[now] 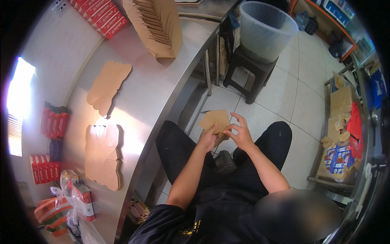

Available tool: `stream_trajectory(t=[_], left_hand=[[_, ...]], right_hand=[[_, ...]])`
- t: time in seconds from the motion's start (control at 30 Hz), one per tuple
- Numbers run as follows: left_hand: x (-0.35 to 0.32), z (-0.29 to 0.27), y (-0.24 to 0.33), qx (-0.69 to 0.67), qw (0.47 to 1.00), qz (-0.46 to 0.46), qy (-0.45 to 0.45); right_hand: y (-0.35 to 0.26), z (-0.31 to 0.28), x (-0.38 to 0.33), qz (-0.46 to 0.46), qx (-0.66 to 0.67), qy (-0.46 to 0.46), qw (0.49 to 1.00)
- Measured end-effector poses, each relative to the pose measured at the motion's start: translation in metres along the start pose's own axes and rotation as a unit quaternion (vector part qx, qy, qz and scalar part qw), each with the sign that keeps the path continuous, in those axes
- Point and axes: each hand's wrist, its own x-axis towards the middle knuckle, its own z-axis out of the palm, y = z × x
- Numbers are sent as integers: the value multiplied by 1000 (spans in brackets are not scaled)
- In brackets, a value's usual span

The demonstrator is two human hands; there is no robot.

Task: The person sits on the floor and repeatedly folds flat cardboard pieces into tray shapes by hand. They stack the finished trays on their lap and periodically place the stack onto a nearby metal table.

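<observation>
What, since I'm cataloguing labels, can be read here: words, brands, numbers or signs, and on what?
I won't copy wording, only locate it.
Upper red-and-white boxes: white capitals, legible.
Lower red-and-white boxes: small lettering, hard to read.
Black shirt: yellow print, too small to read.
Blue-and-white package: too small to read.
Held brown cardboard: none visible.

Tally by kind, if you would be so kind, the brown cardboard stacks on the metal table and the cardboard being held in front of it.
Flat cardboard stacks: 2
Standing stack of nested, folded cardboard: 1
Held cardboard piece: 1
Total: 4
</observation>
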Motion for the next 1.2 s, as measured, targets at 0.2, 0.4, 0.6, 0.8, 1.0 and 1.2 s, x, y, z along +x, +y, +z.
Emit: stream_trajectory(t=[0.2,0.4,0.6,0.8,1.0,1.2], left_hand=[[1,8,0,79,996,14,40],[0,-1,11,193,980,12,46],[-3,7,5,219,975,7,22],[-6,18,7,109,994,-7,24],[-4,14,9,56,998,-28,-3],[-16,2,19,-47,989,-77,-117]], right_hand=[[8,17,-6,83,68,28,994],[2,17,-4,178,165,52,969],[29,24,-12,130,64,68,987],[17,20,-8,214,229,86,946],[34,23,-8,220,301,71,925],[8,6,1,354,480,17,803]])
